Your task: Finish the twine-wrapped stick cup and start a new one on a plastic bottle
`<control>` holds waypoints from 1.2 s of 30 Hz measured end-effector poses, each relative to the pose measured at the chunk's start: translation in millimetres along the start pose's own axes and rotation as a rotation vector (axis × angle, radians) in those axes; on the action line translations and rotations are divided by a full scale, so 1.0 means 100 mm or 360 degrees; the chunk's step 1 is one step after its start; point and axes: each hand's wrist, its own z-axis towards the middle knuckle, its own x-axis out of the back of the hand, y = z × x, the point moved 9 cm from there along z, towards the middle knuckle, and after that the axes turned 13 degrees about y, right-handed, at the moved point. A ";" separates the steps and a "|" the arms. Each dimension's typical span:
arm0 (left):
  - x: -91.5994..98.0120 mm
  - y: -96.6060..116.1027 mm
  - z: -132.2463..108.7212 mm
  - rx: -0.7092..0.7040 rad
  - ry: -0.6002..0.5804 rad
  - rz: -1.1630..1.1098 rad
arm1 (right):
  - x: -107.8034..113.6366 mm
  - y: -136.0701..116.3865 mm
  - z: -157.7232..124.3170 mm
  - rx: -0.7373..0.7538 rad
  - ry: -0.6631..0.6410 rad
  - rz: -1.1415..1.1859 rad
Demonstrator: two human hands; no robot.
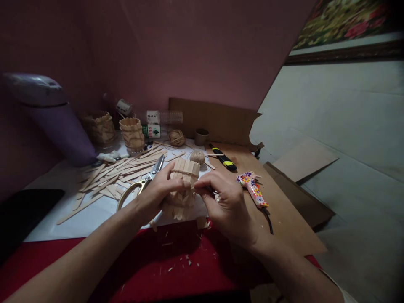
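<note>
My left hand (154, 191) and right hand (227, 202) clamp the small cup of pale wooden sticks (183, 198) near the worktop's (142, 261) front edge, fixing its brown string (187, 172); gentle pulling needed, I think.

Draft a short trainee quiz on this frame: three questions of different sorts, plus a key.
1. Multiple choice: what do the left hand and the right hand hold between them?
A) a glass jar
B) a cup of wooden sticks
C) a roll of tape
2. True or false: the glue gun lies on the red cloth.
3. Fill in: the scissors lie just behind the ___ hand.

Key:
1. B
2. False; it lies on the brown cardboard.
3. left
</note>
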 end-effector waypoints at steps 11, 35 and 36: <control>-0.01 0.02 -0.01 0.0000 -0.0001 0.0045 | 0.01 -0.01 0.01 0.0085 0.0068 -0.0085; 0.00 0.00 -0.02 -0.0011 -0.0056 0.0135 | -0.02 -0.02 -0.01 0.0066 -0.0032 -0.0004; 0.01 0.01 -0.02 -0.0015 -0.0025 0.0161 | -0.02 -0.02 -0.01 0.0078 -0.0039 -0.0001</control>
